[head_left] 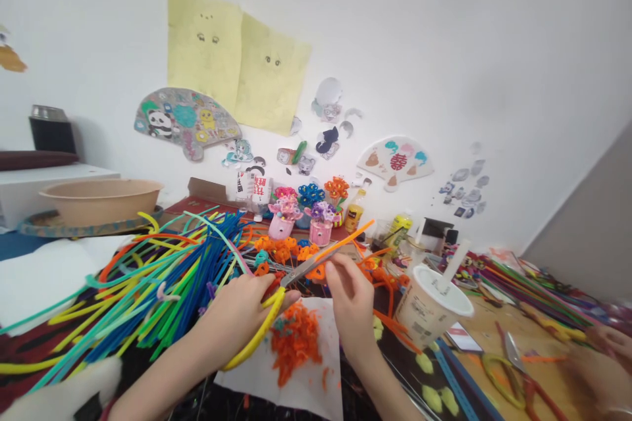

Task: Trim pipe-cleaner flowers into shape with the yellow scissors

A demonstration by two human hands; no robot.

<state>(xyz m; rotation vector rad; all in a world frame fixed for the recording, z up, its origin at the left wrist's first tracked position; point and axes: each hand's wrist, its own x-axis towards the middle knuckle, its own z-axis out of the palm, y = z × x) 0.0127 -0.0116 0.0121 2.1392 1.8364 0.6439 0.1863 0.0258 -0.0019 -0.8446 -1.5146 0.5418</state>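
Note:
My left hand point(244, 302) is closed around a pair of scissors point(255, 337) with a thick yellow handle loop. The steel blades reach up and right, lying along an orange pipe cleaner point(356, 233). Pinched in the fingers of my right hand point(351, 293), that pipe cleaner slants up to the right. Below both hands a white sheet of paper point(276, 393) bears a pile of orange fuzzy clippings point(296, 345) with a few teal bits. Several orange pipe-cleaner pieces point(279, 250) lie just behind my hands.
A large bundle of pipe cleaners point(192, 276) spreads on the left. Behind stand pink pots of fuzzy flowers point(281, 223). A lidded cup with a straw point(432, 306) stands right of my right hand. Farther right are another person's hands point(600, 371) and other scissors point(513, 352).

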